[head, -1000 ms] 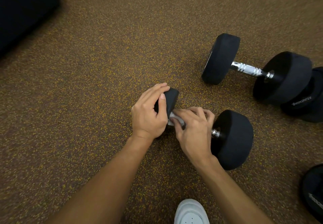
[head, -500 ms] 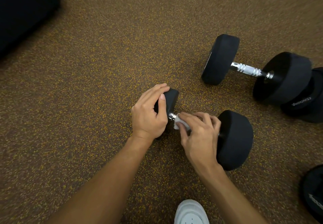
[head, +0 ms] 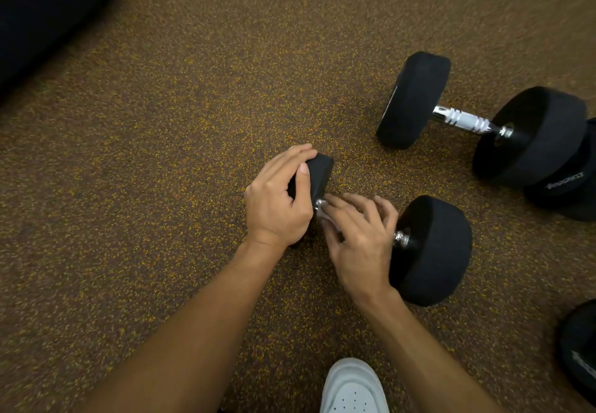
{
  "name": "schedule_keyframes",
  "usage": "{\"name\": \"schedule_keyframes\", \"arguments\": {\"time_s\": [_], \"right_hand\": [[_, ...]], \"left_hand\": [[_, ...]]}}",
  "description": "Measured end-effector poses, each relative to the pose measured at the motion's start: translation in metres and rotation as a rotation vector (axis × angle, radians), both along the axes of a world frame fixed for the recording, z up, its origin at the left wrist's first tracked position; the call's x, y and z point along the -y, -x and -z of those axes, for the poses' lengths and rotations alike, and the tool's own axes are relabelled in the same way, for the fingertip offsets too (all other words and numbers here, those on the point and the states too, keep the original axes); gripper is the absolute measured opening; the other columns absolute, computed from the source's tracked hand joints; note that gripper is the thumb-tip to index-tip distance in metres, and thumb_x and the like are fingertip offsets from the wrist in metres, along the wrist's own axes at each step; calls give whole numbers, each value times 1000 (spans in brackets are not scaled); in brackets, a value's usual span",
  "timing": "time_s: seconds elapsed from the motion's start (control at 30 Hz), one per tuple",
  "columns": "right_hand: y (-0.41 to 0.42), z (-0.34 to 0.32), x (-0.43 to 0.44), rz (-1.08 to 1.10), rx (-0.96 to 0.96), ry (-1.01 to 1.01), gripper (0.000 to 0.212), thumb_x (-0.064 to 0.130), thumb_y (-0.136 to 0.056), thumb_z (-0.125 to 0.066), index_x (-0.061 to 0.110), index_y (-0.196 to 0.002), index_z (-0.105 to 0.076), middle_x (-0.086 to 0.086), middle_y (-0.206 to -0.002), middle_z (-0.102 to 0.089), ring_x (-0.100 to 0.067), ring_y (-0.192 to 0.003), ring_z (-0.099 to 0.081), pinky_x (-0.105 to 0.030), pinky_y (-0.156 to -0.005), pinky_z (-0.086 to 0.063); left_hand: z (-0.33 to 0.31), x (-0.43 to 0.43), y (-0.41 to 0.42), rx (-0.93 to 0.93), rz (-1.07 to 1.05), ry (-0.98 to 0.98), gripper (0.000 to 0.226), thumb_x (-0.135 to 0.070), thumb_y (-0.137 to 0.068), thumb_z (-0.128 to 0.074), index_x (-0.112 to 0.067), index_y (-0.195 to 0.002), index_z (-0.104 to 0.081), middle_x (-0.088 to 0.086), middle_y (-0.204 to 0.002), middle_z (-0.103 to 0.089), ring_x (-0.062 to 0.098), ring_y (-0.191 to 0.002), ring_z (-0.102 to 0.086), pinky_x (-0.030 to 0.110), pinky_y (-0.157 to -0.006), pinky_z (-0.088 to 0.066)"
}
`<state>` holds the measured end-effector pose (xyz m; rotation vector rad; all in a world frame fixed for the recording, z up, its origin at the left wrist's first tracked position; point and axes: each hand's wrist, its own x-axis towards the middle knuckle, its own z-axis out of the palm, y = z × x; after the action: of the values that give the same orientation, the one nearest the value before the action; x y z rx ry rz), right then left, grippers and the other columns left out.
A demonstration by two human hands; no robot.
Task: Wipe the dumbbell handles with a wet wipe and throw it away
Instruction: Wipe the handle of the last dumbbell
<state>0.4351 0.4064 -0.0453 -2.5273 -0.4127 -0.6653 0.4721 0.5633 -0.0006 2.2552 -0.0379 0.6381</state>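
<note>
The right hand (head: 358,238), holding the white wet wipe (head: 325,219), is sliding back along the black rubber-ended dumbbell's chrome handle (head: 401,238) while the left hand (head: 277,200) is gripping its end, so wiping is continuing

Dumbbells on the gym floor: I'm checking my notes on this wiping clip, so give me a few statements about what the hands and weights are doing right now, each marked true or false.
1. The left hand grips one end of the near dumbbell. True.
2. The right hand is on the far dumbbell. False: it is on the near dumbbell's handle, with a wipe showing pale under its fingers.
3. The far dumbbell's chrome handle is bare, with no hand on it. True.
4. The near dumbbell is lifted off the floor. False: it lies on the floor.
5. A white shoe shows at the bottom edge. True.
6. The wipe lies discarded on the floor. False: it is under the right hand on the handle.
</note>
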Motion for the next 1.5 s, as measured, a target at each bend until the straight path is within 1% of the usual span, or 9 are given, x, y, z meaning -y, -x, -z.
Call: {"name": "schedule_keyframes", "arguments": {"time_s": [0.17, 0.3, 0.67, 0.9, 1.0, 1.17, 1.3, 1.37, 1.5], "right_hand": [[2, 8, 1, 32, 122, 27, 9, 26, -101, -77, 21, -106, -83, 4, -125, -76, -26, -110, -69, -54, -112, -42], [9, 7, 1, 141, 124, 9, 7, 27, -99, -80, 20, -98, -82, -1, -107, -74, -28, -99, -66, -51, -109, -43], [9, 5, 2, 145, 120, 60, 8, 30, -98, -80, 24, -103, -83, 5, -104, -75, -24, -100, -60, -50, -98, -41], [10, -1, 5, 118, -21, -2, 20, 31, -100, -76, 23, -118, -80, 9, -124, -75, -25, -114, -64, -52, -105, -42], [14, -4, 9, 168, -108, -68, 25, 30, -99, -74, 22, -122, -79, 11, -126, -75, -21, -120, -62, -52, -109, -39], [1, -11, -9, 131, -211, -48, 27, 31, -101, -71, 24, -128, -76, 13, -130, -74, -16, -124, -62, -54, -117, -34], [1, -18, 0, 120, -258, -56, 27, 29, -100, -71, 23, -126, -76, 13, -130, -74, -17, -125, -62, -49, -120, -31], [6, -20, 5, 191, -301, -114, 29, 26, -98, -72, 22, -126, -77, 13, -129, -74, -16, -126, -61, -46, -119, -32], [7, -24, -8, 245, -400, -214, 29, 21, -99, -72, 21, -128, -76, 12, -130, -74, -13, -127, -61, -45, -119, -34]], "left_hand": [[-1, 1, 1, -12, 1, -4, 31, -13, -108, -51, -14, -124, -78, -5, -133, -74, 12, -129, -66, 38, -110, -52], [-1, 0, 0, -19, -9, -6, 31, -14, -108, -52, -15, -124, -78, -5, -133, -74, 12, -129, -66, 36, -111, -51], [0, 0, 0, -23, -5, 0, 31, -15, -108, -51, -15, -124, -78, -5, -133, -74, 12, -129, -66, 36, -112, -51], [-3, 1, 1, -48, -5, -1, 32, -15, -108, -51, -15, -125, -77, -6, -134, -73, 12, -130, -66, 34, -112, -50], [-5, 0, 0, -71, 4, -5, 32, -17, -108, -50, -15, -127, -76, -6, -135, -73, 11, -131, -64, 33, -112, -50], [-10, 0, -6, -153, 33, -14, 32, -18, -108, -49, -16, -127, -74, -7, -137, -71, 12, -131, -62, 28, -113, -47], [-23, 2, -13, -258, 64, -133, 32, -20, -105, -46, -19, -128, -69, -9, -136, -65, 13, -126, -57, 28, -104, -47], [-25, 3, -19, -293, 86, -158, 32, -19, -103, -46, -20, -127, -68, -8, -134, -62, 13, -122, -56, 30, -99, -47], [-25, 2, -19, -300, 68, -118, 33, -17, -104, -45, -18, -126, -70, -5, -133, -62, 13, -124, -55, 27, -102, -44]]}}
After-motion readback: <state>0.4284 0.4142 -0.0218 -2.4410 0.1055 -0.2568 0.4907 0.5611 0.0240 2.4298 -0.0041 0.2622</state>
